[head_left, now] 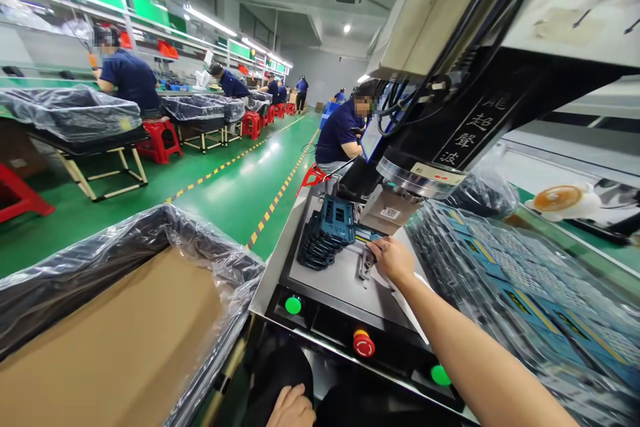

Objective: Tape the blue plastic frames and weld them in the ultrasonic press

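Note:
My right hand [391, 257] reaches onto the grey bed of an ultrasonic welding machine [330, 280], its fingers closed on a small flat part [369, 237] at the metal fixture [365, 265]. A leaning row of dark blue plastic parts [327, 230] stands just left of the hand. My left hand [291, 407] rests low at the frame's bottom edge on my lap, fingers curled and partly cut off; nothing shows in it.
The machine's front panel carries two green buttons [293, 305] and a red stop button [363, 344]. A plastic-lined cardboard box [115, 320] stands to the left. Blue printed packs under plastic [530, 287] lie to the right. Seated workers in navy shirts [343, 133] line the green-floored aisle.

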{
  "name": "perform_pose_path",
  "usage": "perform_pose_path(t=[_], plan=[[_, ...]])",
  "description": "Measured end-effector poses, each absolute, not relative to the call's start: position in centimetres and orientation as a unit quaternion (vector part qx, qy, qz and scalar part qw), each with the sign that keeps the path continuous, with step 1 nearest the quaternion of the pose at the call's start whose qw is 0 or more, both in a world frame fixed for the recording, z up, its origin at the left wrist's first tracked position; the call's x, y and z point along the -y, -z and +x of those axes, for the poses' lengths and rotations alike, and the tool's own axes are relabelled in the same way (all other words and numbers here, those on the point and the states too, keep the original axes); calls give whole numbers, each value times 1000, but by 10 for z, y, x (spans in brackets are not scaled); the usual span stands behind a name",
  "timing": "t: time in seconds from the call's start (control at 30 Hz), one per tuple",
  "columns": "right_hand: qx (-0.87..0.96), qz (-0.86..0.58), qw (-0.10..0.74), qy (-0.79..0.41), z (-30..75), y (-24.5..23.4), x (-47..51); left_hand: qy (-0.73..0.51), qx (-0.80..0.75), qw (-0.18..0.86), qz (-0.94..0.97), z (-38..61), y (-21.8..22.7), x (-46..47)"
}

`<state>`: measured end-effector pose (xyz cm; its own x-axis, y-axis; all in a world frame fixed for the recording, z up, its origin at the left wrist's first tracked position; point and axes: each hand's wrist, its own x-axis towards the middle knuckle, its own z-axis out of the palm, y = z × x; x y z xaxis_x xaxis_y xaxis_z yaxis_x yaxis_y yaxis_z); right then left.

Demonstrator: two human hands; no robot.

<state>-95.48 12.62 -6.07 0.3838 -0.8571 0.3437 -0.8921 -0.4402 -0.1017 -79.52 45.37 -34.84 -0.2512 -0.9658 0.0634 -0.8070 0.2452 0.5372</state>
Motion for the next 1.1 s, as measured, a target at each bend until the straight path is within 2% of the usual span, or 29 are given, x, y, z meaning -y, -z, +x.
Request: perform_pose_path(t=[0.53,0.8,1.1], plan=[[527,827,71,-183,-954,66,-130,154,756,200,603,-802,342,-457],[514,833,48,-199,-956,66,-126,114,777,222,578,-797,348,-455],[535,816,60,-211,-954,69,-129,148,780,193,577,-797,352,-455]])
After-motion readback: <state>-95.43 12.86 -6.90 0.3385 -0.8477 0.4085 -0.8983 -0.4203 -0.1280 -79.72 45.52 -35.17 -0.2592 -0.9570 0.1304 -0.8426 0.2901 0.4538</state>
